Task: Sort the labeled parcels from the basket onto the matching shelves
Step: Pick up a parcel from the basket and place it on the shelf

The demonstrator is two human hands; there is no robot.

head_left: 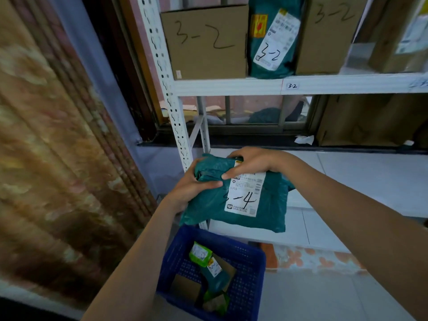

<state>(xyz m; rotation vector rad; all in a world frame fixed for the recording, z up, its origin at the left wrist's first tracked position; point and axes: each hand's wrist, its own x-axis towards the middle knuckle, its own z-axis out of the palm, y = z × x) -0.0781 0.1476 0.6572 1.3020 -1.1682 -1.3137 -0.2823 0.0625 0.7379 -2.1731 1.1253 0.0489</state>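
Here, the teal parcel [245,195] bears a white label reading "-4".

boxes [205,42] fill 3-2 shelf [231,86], gap beneath

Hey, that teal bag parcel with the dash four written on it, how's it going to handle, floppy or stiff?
Probably floppy: the teal parcel creases and bunches where the left hand and right hand grip it. Its glossy plastic skin may be slippery. It looks light for its size, though that is only a guess.
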